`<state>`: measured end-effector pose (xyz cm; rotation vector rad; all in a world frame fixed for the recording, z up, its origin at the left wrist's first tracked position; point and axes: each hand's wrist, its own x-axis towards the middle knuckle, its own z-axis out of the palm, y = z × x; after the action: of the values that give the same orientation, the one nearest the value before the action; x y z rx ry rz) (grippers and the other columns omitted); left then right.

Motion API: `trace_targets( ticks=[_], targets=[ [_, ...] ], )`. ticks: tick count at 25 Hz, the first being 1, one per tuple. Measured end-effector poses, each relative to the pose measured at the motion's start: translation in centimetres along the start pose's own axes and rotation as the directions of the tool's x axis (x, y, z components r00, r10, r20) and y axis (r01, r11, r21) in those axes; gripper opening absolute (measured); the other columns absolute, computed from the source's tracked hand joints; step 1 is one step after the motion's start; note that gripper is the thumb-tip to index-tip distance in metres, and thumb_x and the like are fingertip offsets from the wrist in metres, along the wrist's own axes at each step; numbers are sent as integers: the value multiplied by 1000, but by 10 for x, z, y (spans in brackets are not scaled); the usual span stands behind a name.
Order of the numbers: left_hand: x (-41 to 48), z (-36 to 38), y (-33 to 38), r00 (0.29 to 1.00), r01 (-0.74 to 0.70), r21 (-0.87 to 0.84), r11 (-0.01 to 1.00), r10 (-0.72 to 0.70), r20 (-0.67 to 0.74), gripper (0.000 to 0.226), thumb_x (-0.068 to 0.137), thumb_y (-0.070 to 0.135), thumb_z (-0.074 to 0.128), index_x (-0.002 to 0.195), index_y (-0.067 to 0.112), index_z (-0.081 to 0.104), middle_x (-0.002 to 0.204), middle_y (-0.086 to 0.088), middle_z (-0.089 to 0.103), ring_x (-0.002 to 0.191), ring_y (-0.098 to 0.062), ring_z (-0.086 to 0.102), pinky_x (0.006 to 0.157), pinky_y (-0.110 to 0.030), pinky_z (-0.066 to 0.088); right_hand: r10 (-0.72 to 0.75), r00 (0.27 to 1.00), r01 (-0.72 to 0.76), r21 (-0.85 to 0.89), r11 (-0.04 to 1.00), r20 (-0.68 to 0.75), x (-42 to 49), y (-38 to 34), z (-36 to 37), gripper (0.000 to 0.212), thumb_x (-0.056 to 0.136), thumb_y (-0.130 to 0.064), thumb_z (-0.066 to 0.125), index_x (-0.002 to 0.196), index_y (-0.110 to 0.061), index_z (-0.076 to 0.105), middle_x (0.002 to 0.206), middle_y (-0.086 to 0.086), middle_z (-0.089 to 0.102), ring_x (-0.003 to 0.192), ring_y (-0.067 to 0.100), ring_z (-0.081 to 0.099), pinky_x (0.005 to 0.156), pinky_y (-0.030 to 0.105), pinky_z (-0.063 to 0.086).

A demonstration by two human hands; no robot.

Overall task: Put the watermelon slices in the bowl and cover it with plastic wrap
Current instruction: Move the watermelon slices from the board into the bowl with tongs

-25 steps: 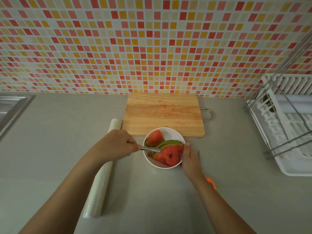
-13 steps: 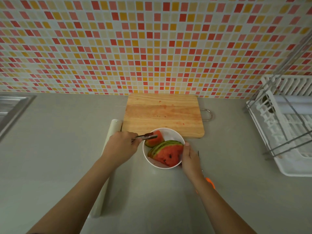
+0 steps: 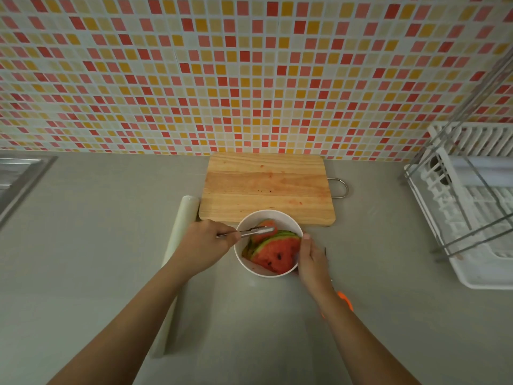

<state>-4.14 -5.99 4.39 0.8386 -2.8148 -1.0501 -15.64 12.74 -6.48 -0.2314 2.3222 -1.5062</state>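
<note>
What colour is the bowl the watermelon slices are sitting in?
The bowl is plain white; the head view shows it best.

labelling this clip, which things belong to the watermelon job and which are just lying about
Job: watermelon slices, white bowl held by the right hand, tongs in the left hand, plastic wrap roll.
Lying about: wooden cutting board, dish rack, sink, orange-handled tool.

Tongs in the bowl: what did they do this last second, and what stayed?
The left hand swung the tongs from mid-bowl to the far left rim, then back over the rear watermelon slice. The right hand keeps holding the bowl; cutting board and wrap roll unmoved.
</note>
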Motion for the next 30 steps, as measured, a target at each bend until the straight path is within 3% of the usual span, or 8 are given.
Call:
trace_targets(
  ticks=[5,8,10,13,18,22,26,30],
  targets=[
    [3,-6,-5,994,83,-120,989,-73,84,18,89,34,60,82,31,76,62,13,64,67,-2,58,56,-6,40,15,1000,-15,-12,1000,12,0,0,0,48,98,-45,20,93,-24,63,82,-12,63,81,-3,57,62,8,37],
    [18,-15,-7,991,126,-244,962,-132,-6,21,85,38,64,69,28,74,60,12,67,63,4,58,55,-5,39,12,1000,-12,-26,1000,4,0,-1,-1,46,98,-43,21,91,-24,62,80,-14,61,79,-6,55,59,3,38],
    [40,-18,-9,974,155,-287,945,-194,-116,21,84,33,63,67,26,71,63,5,69,60,-2,58,54,-12,40,-1,1000,1,-33,999,-1,0,-1,-1,46,99,-42,21,92,-23,62,80,-15,60,78,-8,53,59,0,37],
    [78,-4,-9,957,197,-83,977,-210,-200,30,89,26,51,75,3,63,74,-17,66,68,-29,60,59,-32,41,4,1000,-4,-43,999,3,0,1,-1,49,99,-43,21,100,-19,64,86,-7,64,81,3,58,62,5,36],
    [111,32,-15,926,265,131,955,-214,-309,26,96,22,47,105,-2,52,98,-23,64,87,-39,60,66,-40,41,18,1000,-17,-47,999,13,1,0,-1,49,99,-42,22,104,-15,64,92,1,65,88,15,59,72,23,38],
    [126,43,-19,903,317,113,942,-263,-339,38,97,25,46,122,-3,47,122,-22,52,109,-38,53,83,-45,45,18,1000,-18,-52,998,-2,1,0,-1,49,99,-41,22,106,-16,64,91,0,64,87,14,58,73,23,39],
    [130,52,-19,889,364,73,928,-324,-322,44,98,30,45,127,-3,45,129,-22,49,116,-37,49,91,-46,44,24,1000,-23,-30,999,9,1,0,-1,51,99,-41,22,110,-15,64,95,4,66,91,18,61,82,32,49],
    [127,52,-15,876,422,88,902,-381,-296,50,96,35,45,132,0,42,133,-19,46,121,-35,42,96,-47,41,17,1000,-16,-35,999,21,1,0,-1,51,99,-42,22,108,-15,64,95,3,65,90,16,60,78,24,42]
  ],
)
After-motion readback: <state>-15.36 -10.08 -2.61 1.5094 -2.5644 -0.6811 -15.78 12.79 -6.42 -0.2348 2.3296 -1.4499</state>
